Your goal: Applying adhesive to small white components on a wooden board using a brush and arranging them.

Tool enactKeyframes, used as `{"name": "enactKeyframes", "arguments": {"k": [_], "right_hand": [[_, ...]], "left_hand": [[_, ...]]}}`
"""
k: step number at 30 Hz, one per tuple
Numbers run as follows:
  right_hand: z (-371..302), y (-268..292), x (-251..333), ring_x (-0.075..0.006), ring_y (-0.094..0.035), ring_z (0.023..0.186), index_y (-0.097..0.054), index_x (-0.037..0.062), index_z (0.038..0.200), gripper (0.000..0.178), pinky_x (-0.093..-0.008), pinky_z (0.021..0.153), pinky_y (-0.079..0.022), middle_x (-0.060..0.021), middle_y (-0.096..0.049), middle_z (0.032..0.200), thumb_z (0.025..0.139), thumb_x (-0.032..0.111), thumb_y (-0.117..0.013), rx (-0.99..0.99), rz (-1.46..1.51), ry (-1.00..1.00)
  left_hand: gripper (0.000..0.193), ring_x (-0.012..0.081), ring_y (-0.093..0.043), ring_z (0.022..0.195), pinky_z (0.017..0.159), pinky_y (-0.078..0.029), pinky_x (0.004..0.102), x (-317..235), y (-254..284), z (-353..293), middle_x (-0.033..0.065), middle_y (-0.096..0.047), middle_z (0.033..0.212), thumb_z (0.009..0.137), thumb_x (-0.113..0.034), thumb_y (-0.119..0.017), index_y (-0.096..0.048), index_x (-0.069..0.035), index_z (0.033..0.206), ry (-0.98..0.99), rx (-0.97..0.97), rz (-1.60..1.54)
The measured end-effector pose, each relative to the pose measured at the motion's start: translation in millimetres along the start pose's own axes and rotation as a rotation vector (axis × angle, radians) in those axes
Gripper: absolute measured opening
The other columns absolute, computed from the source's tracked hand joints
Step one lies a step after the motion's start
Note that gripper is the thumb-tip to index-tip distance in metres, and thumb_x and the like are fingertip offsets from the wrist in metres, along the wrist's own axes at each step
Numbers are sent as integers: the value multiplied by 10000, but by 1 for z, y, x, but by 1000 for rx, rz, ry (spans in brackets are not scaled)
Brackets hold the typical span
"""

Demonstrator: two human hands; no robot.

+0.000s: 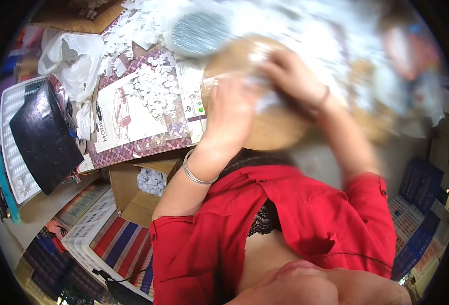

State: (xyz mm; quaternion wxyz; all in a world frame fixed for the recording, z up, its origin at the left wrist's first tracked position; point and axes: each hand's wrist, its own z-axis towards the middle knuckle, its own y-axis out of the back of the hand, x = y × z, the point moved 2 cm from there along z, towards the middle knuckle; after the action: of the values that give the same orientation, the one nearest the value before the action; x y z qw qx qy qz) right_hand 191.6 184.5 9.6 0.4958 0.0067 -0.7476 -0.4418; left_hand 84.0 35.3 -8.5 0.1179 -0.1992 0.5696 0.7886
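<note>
My left hand (230, 109) reaches over a brown board or piece of cardboard (278, 129) in front of me, its fingertips blurred. On the same brown surface my right hand (298, 81) is bent inward, smeared by motion. Between the two hands lies something whitish (267, 101), too blurred to name. Whether either hand grips anything is not visible. Just beyond stands a round container (199, 33) with many thin, silvery-grey pieces. Left of my left hand is a heap of small white round parts (156, 86) on a printed sheet (128, 127).
More white pieces (133, 30) spread across the far table. A white plastic bag (74, 61) sits at the left, near a black curved panel (46, 137) and a white perforated tray (19, 168). Below the table edge, an open cardboard box (133, 208) holds white pieces.
</note>
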Motion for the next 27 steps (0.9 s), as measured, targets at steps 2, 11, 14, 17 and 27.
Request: {"name": "enactKeyframes", "arguments": {"k": [2,11,14,17,27], "right_hand": [[0,1,10,-377,-638,710,-685,-3,897,311,-456,686,-503,-197,-658,735,899,307,-670,25,-110,18],[-19,1,-2,-310,-610,857,-715,88,896,80,-403,741,-508,-93,-637,870,820,113,-714,-180,-209,355],[-32,2,9,-285,-630,821,-716,80,944,105,-365,724,-523,-96,-637,865,842,102,-707,-187,-154,377],[-45,6,18,-231,-659,762,-714,64,990,123,-317,698,-533,-96,-653,858,870,89,-704,-108,52,275],[-55,1,0,-272,-674,789,-722,61,923,115,-335,703,-545,-102,-680,862,809,47,-732,-125,-75,398]], "left_hand": [[403,294,-514,847,772,-445,399,0,-2,-1,123,-497,887,746,63,-610,-704,-46,1123,-25,15,20],[406,309,-524,844,771,-445,410,-5,10,3,131,-514,893,715,67,-603,-703,-40,1094,-46,16,18],[409,314,-517,816,768,-440,415,-2,18,8,123,-509,858,718,62,-601,-701,-46,1099,-89,-10,12],[296,322,-580,820,731,-470,414,-3,27,7,146,-603,908,757,68,-662,-627,-17,1038,-306,-223,-318],[239,320,-610,814,727,-500,406,-6,9,-9,125,-613,833,742,-100,-799,-699,-13,941,-49,-76,-261]]}}
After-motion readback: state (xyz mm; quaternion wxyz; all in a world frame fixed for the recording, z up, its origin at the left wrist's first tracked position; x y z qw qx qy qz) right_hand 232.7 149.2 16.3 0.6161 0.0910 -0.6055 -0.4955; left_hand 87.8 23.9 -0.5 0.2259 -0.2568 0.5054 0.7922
